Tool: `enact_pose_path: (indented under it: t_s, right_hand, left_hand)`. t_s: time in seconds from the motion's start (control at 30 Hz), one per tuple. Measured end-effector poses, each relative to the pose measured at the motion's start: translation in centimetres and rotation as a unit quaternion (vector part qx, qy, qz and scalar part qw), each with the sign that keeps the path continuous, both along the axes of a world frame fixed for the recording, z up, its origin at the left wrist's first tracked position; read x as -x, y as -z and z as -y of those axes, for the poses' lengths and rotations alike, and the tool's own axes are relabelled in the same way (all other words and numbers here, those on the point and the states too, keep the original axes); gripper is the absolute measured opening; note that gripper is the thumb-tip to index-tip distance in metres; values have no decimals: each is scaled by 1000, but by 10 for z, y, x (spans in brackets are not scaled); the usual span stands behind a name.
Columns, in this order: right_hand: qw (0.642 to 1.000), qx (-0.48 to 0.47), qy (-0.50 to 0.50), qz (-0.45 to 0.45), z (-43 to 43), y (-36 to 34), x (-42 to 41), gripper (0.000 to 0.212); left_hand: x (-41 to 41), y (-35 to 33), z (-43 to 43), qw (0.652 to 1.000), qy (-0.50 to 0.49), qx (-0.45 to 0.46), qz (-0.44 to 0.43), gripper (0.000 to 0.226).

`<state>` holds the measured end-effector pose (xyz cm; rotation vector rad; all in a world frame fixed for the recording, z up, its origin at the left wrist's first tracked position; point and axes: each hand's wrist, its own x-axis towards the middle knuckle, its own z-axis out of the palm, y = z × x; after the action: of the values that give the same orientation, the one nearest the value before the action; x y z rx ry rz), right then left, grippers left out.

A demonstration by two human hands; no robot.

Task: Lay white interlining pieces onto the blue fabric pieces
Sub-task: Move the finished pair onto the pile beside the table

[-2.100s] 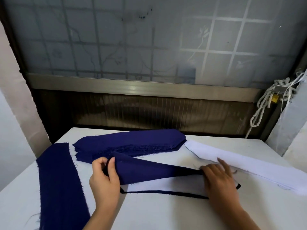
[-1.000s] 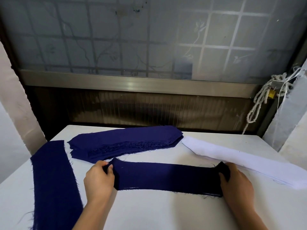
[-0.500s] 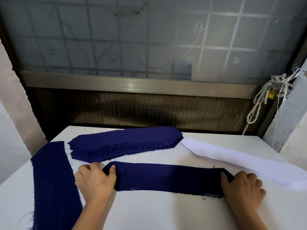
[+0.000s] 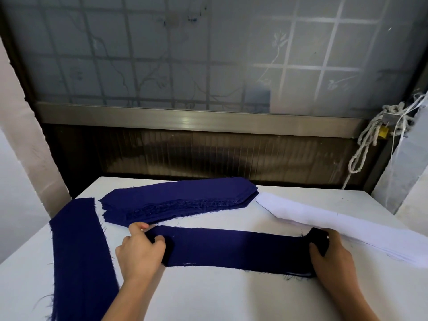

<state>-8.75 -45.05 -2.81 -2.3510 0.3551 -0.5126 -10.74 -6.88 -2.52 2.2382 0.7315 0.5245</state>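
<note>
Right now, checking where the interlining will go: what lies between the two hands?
In the head view, one blue fabric strip stretches between the left hand and right hand, each gripping an end.

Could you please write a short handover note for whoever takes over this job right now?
Hands: the left hand grips the left end of the blue strip, and the right hand pinches its right end. The strip lies stretched across the table between them.
Things: the blue stack sits behind the strip, the white interlining stack is at the right rear, and a second blue strip lies at the left.
Done: one strip is spread out. No white piece shows on top of either strip.
Left: lay interlining on the strips, then probably work through the blue stack.
</note>
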Motion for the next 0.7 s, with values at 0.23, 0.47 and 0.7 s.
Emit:
enact_pose_path:
  t_s: [0.23,0.47,0.7]
  right_hand:
    - [1000,-5,-13,10,-2,-2,6,36]
    - [990,-137,-15,26,-14,-13,15,40]
    - [909,-396,-118,-62,-82,-21,44,45]
  left_hand:
    - [1,1,3,998,8,-62,11,10]
    - [14,-13,-16,995,73,-43,61,17]
    - [16,-55,-98,995,26,-65,74,44]
